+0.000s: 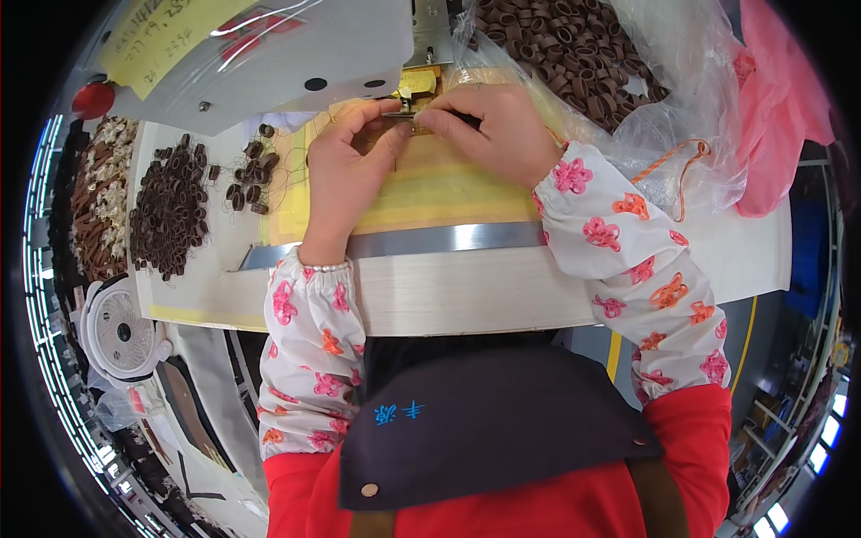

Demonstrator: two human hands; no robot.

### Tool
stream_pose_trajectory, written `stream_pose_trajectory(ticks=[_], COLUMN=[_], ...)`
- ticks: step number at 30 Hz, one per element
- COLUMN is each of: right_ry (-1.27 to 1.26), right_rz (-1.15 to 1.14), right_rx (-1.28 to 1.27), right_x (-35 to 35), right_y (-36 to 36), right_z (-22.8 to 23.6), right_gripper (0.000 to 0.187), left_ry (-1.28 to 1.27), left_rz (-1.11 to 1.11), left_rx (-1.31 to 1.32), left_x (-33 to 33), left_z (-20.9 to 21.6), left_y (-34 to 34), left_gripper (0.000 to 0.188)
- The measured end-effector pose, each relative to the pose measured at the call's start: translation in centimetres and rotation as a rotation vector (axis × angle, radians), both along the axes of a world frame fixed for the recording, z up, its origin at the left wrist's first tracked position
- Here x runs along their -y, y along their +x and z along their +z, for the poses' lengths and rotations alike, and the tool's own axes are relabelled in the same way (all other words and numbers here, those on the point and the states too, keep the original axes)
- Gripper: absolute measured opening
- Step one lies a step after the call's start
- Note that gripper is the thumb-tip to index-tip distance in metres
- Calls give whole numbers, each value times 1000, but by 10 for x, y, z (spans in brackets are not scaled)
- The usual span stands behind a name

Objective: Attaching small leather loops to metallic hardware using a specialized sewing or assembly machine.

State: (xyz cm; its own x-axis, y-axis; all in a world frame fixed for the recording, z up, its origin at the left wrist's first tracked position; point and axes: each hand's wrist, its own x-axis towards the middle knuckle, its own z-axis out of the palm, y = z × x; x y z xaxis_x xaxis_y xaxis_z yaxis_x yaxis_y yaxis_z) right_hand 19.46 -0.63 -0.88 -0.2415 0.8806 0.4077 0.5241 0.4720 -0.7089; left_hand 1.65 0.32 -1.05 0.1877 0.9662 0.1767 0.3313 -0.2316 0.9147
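Right beside the white sewing machine (314,49), the little presser foot (406,106) sits between two sets of fingertips. Left hand (345,152) has thumb and forefinger curled in toward it, right hand (498,130) is bunched up from the other side; can't tell if either is really pinching anything, it's too tiny to make out. Yellow sheeting (439,193) lies under them. Small dark brown loops (170,211) are heaped off left, and bigger brown loops (574,58) sit in clear plastic (686,81) upper right.
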Motion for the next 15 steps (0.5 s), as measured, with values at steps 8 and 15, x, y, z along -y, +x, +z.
stream_pose_trajectory(ticks=[8, 15], right_ry=[49, 179], right_rz=[-27, -14], right_rx=[176, 149], right_x=[1, 6], right_y=[7, 12], right_z=[-4, -4], right_gripper=[23, 21], left_ry=[-95, -262], left_rz=[13, -211], left_rx=[-85, 252], left_x=[-1, -2], left_z=[8, 16], left_y=[-8, -23], left_gripper=[15, 15])
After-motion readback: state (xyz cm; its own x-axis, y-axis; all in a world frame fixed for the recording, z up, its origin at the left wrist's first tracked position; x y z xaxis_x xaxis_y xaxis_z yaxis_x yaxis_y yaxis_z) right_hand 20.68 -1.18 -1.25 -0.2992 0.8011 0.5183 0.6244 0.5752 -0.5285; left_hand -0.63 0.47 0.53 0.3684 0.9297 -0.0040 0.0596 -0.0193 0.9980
